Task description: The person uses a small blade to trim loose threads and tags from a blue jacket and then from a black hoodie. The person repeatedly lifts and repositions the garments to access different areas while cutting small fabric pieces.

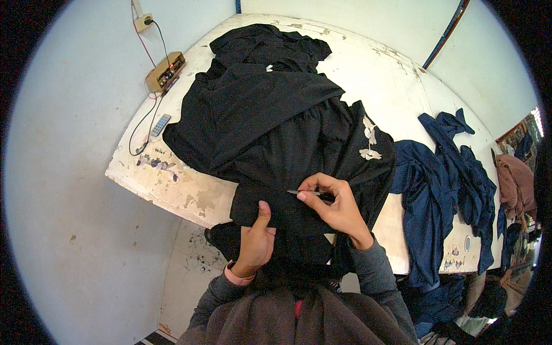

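Black cloth [259, 109] lies heaped in folds across the left part of the white table [368, 63], spilling over its near edge. The left hand [257, 247] sets its thumb on the near left flap, its fingers mostly hidden, apparently gripping; the right hand [339, 207] pinches a slim metal tool [293, 191] between thumb and fingers. The cloth should prove soft and limp, its bulk dragging somewhat; hold it by the near flap, clear of the tool's tip and the white flower trim [370, 154] on the right.
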Action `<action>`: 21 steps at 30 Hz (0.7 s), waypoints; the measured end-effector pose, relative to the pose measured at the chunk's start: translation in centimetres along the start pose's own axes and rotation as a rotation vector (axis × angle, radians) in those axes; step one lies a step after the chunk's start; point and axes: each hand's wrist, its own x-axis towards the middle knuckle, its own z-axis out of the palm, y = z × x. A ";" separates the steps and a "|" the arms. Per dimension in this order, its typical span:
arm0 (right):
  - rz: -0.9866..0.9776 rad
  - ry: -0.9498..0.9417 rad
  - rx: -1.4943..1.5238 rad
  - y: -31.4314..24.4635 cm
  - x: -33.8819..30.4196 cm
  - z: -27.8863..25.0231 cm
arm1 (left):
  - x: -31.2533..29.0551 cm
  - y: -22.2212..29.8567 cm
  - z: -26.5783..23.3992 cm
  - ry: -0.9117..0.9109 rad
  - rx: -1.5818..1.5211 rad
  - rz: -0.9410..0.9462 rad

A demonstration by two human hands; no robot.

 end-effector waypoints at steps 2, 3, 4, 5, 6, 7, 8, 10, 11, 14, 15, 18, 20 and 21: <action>-0.003 0.015 0.040 -0.1 -0.1 0.0 | 0.1 0.0 0.2 -0.021 -0.031 0.013; -0.017 0.045 0.071 -0.2 -0.1 0.2 | 0.2 0.0 0.3 -0.033 -0.046 0.020; -0.033 0.072 0.103 -0.4 -0.1 0.4 | 0.3 -0.1 0.2 -0.052 -0.066 0.036; -0.115 0.071 0.045 -0.8 -0.2 0.5 | 0.4 -0.2 0.0 -0.072 -0.086 0.053; -0.196 0.070 -0.014 -1.6 -0.4 0.5 | 0.5 -0.3 0.0 -0.093 -0.106 0.069; -0.275 0.066 -0.068 -2.0 -0.6 0.7 | 0.5 -0.2 -0.1 -0.096 -0.104 0.084; -0.353 0.067 -0.275 -2.1 -0.8 0.9 | 0.5 -0.2 -0.2 -0.100 -0.102 0.098; -0.476 0.043 -0.428 -0.6 -1.1 0.5 | 0.5 0.1 -0.2 -0.092 -0.096 0.073; -0.460 0.058 -0.390 -0.2 -1.4 0.2 | 0.7 0.5 -0.3 -0.079 -0.091 0.034; -0.362 0.104 -0.161 0.5 -2.3 0.2 | 1.1 2.0 -0.3 -0.092 -0.205 0.028; -0.288 0.122 -0.015 0.7 -2.9 0.4 | 1.4 2.1 -0.6 -0.115 -0.295 0.037; -0.194 0.129 0.205 1.4 -4.3 0.4 | 1.2 1.3 -1.5 -0.177 -0.027 0.088; -0.132 0.131 0.331 2.1 -5.1 1.0 | 0.6 -1.8 -3.0 -0.144 0.499 0.292; -0.144 0.142 0.332 1.7 -5.3 1.2 | 0.4 -3.4 -3.4 -0.158 0.587 0.437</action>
